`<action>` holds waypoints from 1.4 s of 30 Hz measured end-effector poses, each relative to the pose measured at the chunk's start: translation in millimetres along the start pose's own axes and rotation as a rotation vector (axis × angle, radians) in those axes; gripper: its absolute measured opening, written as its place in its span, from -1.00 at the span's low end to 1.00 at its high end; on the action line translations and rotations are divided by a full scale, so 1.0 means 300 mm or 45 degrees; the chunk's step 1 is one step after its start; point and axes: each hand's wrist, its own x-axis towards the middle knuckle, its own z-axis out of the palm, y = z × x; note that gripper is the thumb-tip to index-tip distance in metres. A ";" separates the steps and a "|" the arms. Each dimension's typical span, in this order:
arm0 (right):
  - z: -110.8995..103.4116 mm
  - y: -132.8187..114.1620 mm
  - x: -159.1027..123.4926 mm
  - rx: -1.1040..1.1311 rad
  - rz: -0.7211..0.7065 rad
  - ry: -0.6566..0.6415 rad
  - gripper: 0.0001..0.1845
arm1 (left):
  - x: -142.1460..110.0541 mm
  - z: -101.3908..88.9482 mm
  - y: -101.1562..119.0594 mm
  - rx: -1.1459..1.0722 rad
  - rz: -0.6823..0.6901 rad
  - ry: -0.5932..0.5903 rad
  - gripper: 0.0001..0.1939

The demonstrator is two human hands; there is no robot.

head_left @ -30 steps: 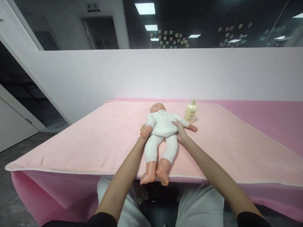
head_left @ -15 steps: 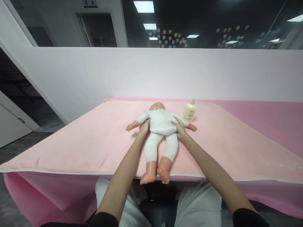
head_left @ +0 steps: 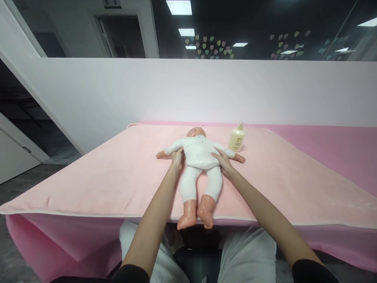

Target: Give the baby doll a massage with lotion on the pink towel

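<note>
A baby doll (head_left: 200,153) in a white top and white trousers lies on its back on a pink mat, head toward the wall and bare feet at the near edge. My left hand (head_left: 177,158) grips the doll at its side, just under the sleeve on the left, with the fingers partly hidden. On the other side my right hand (head_left: 224,160) holds the doll's torso, thumb and a finger lying over the white top. The doll's arms stretch out to both sides.
A pale yellow pump bottle (head_left: 236,138) stands by the doll's arm on the right. The pink mat (head_left: 103,177) covers the table up to a white wall (head_left: 188,90). A dark window with heart stickers is above. Pink cloth (head_left: 64,239) hangs from the near edge.
My left hand has shifted slightly left and up, and the doll's arm on that side has risen to lie straighter. The doll's feet have moved slightly right. My right hand barely moved.
</note>
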 end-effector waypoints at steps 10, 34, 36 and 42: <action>-0.003 0.019 0.022 -0.184 -0.060 0.003 -0.34 | -0.023 0.001 0.015 0.942 0.391 0.175 -0.63; 0.005 0.012 0.003 -0.897 -0.662 0.222 -0.63 | -0.001 -0.019 -0.015 0.988 0.543 0.081 -0.64; 0.006 -0.015 -0.020 -1.080 -0.923 0.221 -0.71 | -0.003 -0.022 -0.016 0.985 0.541 0.078 -0.63; -0.007 -0.072 -0.063 -1.165 -1.245 -0.229 -0.73 | -0.014 -0.034 -0.019 0.991 0.509 0.145 -0.67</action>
